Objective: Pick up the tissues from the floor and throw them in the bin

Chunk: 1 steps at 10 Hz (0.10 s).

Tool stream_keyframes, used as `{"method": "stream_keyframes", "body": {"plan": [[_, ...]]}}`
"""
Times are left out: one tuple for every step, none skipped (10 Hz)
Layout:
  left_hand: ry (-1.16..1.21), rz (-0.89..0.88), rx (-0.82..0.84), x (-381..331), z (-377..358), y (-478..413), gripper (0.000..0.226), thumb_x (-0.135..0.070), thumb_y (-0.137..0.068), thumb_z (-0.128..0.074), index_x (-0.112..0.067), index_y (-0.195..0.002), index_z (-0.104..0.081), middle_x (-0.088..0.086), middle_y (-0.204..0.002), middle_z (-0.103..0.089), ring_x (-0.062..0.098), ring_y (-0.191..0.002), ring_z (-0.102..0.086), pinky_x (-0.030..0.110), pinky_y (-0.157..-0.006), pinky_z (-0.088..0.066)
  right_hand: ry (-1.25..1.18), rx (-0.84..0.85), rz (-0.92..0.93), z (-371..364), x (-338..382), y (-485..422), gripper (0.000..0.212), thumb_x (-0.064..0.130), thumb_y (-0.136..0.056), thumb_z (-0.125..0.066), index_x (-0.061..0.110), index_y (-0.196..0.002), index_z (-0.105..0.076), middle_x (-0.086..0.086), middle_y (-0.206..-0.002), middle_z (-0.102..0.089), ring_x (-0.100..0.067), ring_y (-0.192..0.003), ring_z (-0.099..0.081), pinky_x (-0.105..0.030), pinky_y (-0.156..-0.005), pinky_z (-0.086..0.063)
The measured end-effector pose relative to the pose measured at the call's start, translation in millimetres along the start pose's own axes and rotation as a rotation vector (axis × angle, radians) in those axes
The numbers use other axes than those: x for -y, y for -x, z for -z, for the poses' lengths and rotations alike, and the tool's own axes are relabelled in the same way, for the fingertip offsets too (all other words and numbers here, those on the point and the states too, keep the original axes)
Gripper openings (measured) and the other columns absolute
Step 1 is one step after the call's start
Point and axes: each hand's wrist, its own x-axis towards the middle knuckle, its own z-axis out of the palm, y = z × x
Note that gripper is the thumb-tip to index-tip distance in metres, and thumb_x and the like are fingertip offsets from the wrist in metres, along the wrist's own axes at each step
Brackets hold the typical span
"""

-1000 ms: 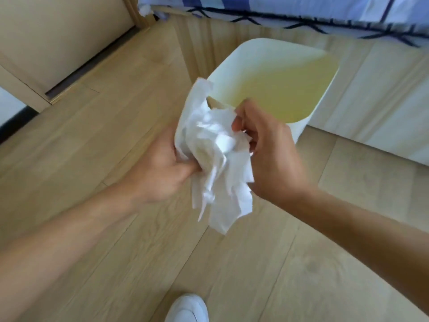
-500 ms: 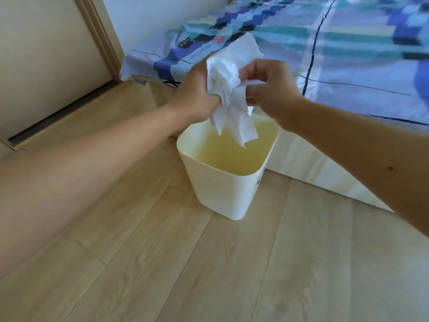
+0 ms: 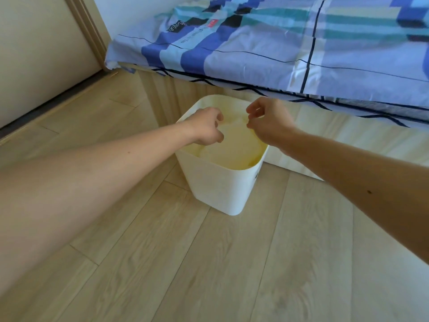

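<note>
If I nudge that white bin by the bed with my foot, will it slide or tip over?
The bin looks like thin plastic holding only tissues, so it is probably light. On the smooth wooden floor it would likely slide. It stands fairly tall and narrows toward its base, so a push near the rim might tip it.

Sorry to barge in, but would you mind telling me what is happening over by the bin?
A person holds both bare hands over a white bin on the wooden floor beside a bed. The left hand and right hand are open and empty, fingers loosely curled. Something pale, apparently the tissues, lies inside the bin.
</note>
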Motion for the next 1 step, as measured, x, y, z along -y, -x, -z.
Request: {"method": "stream_keyframes", "body": {"plan": [[0.022,-0.027,-0.031,-3.6,0.4,1.6,0.057,-0.028,-0.08,-0.071,-0.019,-0.132,-0.05,0.002,-0.124,-0.061,0.019,-0.099,-0.057,0.02,-0.058,-0.038,0.029,0.012,0.017,-8.3,2.1,0.6,0.032,0.015,-0.085,-0.064,0.02,-0.116,-0.06,0.0,-0.1,-0.067,-0.012,-0.081,-0.061,-0.024,-0.054,-0.042]]}}
